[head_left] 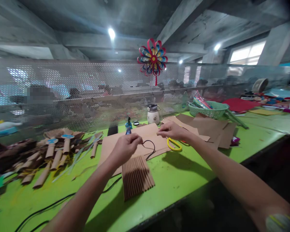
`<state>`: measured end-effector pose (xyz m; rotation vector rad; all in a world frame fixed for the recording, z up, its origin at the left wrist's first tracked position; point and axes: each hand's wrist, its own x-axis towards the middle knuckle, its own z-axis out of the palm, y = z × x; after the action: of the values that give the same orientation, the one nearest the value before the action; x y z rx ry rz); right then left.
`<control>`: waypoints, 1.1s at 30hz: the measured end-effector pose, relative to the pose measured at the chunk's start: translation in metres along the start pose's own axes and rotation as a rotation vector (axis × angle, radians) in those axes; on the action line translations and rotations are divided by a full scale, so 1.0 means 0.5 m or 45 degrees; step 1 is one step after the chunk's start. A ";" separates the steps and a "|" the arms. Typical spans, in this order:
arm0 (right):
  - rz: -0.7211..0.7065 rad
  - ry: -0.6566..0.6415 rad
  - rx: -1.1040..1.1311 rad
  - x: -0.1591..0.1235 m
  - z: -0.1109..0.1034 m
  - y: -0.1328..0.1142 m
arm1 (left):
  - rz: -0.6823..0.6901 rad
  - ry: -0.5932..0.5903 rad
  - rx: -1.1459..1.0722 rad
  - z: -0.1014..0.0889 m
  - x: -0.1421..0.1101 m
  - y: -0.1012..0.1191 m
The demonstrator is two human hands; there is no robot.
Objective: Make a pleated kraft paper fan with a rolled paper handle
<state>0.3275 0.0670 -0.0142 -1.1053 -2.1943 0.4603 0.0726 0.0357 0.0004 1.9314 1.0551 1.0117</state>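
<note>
My left hand [127, 146] is closed in a pinch above a pleated brown paper piece [136, 178]. A black cord [154, 149] loops beside its fingertips; whether they grip anything is too small to tell. My right hand [172, 131] also pinches, raised over brown paper sheets [145, 133], and what its fingers hold, if anything, cannot be made out. Just below it lie scissors with a yellow handle [175, 145], their blades largely hidden. The pleated piece rests on the green table [178, 180], partly over the lower sheet edge.
Left lie several brown paper bundles with rolled stems [55, 156]. Behind the sheets stand a blue object [128, 125] and a white jar with a dark lid [153, 115]. A green basket [207, 111] and darker brown paper [215, 129] sit right. A perforated screen [106, 87] rises behind.
</note>
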 end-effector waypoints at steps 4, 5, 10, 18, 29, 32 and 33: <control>0.170 0.012 -0.116 -0.025 -0.020 0.064 | 0.020 0.060 0.100 -0.068 -0.009 -0.010; 0.228 0.028 -0.161 -0.035 -0.024 0.079 | 0.017 0.071 0.097 -0.081 -0.012 -0.014; 0.557 0.043 -0.408 -0.084 -0.021 0.133 | -0.005 0.080 0.124 -0.121 -0.022 -0.036; 0.824 -0.085 -0.603 -0.096 0.029 0.158 | 0.050 0.137 0.253 -0.127 -0.018 -0.063; 0.951 -0.213 -0.563 -0.063 0.057 0.183 | -0.070 0.285 0.085 -0.109 -0.014 -0.069; 0.970 -0.219 -0.591 -0.059 0.057 0.185 | -0.072 0.307 0.060 -0.110 -0.013 -0.073; 0.973 -0.202 -0.612 -0.060 0.053 0.185 | -0.071 0.315 0.055 -0.110 -0.012 -0.075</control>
<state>0.3774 0.0962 -0.0966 -2.2538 -1.9918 0.3390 0.0099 0.0577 -0.0085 1.8327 1.2700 1.2284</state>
